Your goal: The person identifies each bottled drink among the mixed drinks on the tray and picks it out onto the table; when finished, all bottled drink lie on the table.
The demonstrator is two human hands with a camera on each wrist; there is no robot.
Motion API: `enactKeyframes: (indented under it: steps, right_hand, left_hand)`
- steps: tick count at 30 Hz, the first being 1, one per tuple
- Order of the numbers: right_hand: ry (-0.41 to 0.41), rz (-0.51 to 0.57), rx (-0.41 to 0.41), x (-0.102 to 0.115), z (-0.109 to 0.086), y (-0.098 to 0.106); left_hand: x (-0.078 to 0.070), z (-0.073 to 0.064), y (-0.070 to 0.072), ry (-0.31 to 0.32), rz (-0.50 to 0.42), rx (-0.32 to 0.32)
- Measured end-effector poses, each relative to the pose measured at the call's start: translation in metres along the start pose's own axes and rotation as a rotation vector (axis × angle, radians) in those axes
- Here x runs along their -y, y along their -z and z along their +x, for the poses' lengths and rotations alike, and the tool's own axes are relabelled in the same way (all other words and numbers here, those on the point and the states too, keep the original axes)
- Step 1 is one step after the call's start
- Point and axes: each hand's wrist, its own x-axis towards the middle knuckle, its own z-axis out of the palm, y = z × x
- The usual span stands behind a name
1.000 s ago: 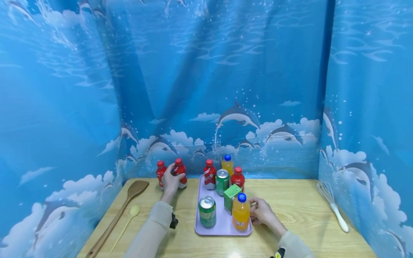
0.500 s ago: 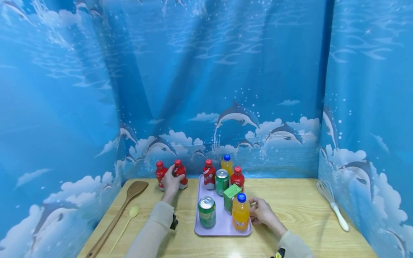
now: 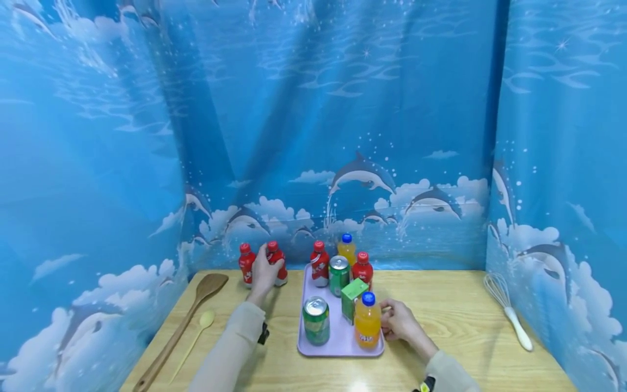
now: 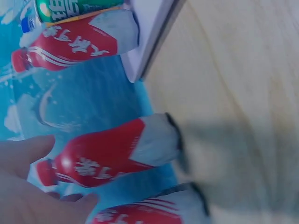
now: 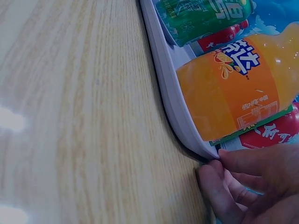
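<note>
In the head view my left hand is at a red bottle, one of two standing left of the tray. The left wrist view shows the thumb and fingers spread on either side of that bottle's red cap, with a gap under the thumb. The second red bottle is just left of it. My right hand pinches the front right edge of the lilac tray, thumb on the rim. Next to it on the tray is an orange soda bottle with a blue cap.
The tray also bears green cans, a green carton, red bottles and another orange bottle. Left lie a wooden spatula and a yellow spoon; a whisk lies right. A dolphin curtain hangs behind.
The red bottle by my left hand has shifted slightly right, and the left hand has moved slightly too. The right hand stays at the tray edge.
</note>
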Motion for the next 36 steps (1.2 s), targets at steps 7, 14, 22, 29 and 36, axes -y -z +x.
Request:
enactKeyframes:
  steps: [7,14,22,29,36]
  right_hand:
    - [0.014,-0.011,-0.022,-0.001,0.000,-0.002]
    - [0.017,0.000,-0.032,0.001,-0.001,-0.003]
    - [0.028,-0.001,-0.023,0.000,-0.005,-0.004]
    - [0.050,-0.012,-0.035,-0.001,-0.005,-0.006]
    - [0.050,-0.002,-0.031,-0.002,-0.004,-0.004]
  left_hand:
    - [-0.029,-0.006,0.000,-0.295,-0.002,-0.104]
    - [-0.045,-0.008,-0.016,-0.468,-0.011,-0.048]
    - [-0.036,-0.010,-0.037,-0.469,0.006,0.114]
    - [-0.028,-0.009,-0.050,-0.367,0.032,0.216]
    - [-0.020,-0.009,-0.063,-0.300,0.072,0.309]
